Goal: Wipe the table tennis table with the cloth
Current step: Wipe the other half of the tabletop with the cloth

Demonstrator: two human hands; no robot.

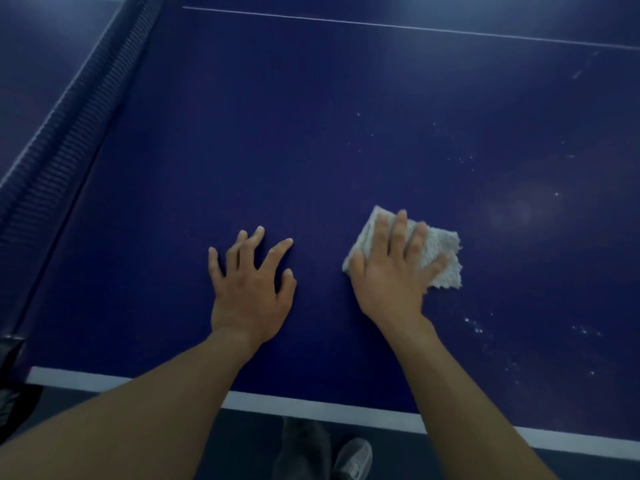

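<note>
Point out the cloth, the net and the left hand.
cloth (448, 247): head view, bare part right of the fingers.
net (76, 126): head view, middle of the mesh.
left hand (249, 289): head view, back of the hand.

Pale fluffy cloth flat on white-speckled dark-blue table tennis table.

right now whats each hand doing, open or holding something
Left hand: open, fingers spread, resting on the table, holding nothing.
Right hand: open, flat fingers pressing the cloth onto the table.

Light: dim, with a bluish cast.
Glare: soft pale patches on the far worktop.
Blur: right hand slightly smeared.
Edges: lines bowed.
</note>
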